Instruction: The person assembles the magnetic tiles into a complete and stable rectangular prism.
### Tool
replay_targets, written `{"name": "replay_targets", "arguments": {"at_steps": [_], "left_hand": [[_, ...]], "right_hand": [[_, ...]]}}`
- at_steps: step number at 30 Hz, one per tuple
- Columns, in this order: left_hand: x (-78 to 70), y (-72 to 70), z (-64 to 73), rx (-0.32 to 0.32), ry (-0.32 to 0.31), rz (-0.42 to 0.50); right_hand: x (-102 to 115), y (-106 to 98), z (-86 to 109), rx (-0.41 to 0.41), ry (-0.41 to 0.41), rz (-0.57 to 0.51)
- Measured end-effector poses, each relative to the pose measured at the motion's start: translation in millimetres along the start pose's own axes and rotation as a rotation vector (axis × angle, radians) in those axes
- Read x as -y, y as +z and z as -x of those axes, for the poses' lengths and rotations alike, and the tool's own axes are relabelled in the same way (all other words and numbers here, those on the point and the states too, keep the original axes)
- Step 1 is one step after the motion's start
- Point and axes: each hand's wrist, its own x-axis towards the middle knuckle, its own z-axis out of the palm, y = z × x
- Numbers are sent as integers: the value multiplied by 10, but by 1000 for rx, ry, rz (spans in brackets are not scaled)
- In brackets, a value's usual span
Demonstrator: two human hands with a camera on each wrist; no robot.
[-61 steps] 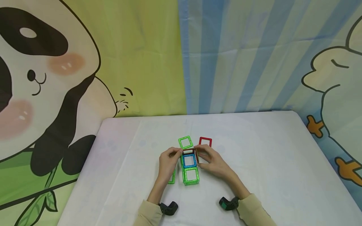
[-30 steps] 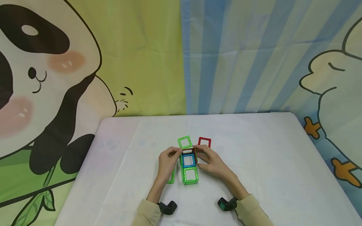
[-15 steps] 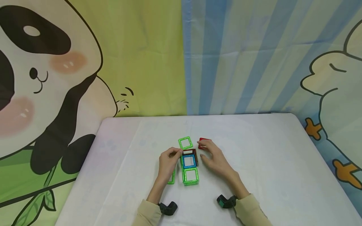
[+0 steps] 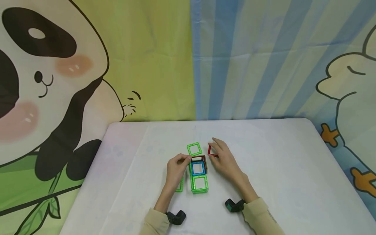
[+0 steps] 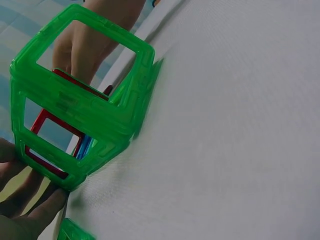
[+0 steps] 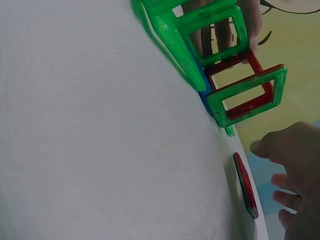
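A small structure of magnetic tiles stands on the white table, with a green box part nearest me, a blue square behind it and upright red squares at its far end. My left hand pinches its far left corner; the left wrist view shows fingertips against a green frame. To the structure's right, my right hand hovers over a loose red square tile, partly covering it in the head view. The right wrist view has this hand's fingers apart from the tile, which lies flat with a green piece beneath.
A loose green square tile lies just beyond the structure. Another green tile lies beside my left wrist, partly hidden. The white table ends at a patterned curtain at the back.
My right hand has left the structure's right side, where an upright tile now stands by itself, and moved right and away to the loose red tile. The left hand keeps its place.
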Motion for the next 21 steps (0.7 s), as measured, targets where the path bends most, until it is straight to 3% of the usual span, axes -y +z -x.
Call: {"name": "replay_targets", "arguments": {"at_steps": [11, 21], "left_hand": [[-5, 0, 18, -2, -3, 4], [-15, 5, 25, 7, -4, -2]], "right_hand": [[-40, -3, 47, 20, 85, 45], [-45, -14, 86, 35, 54, 83]]}}
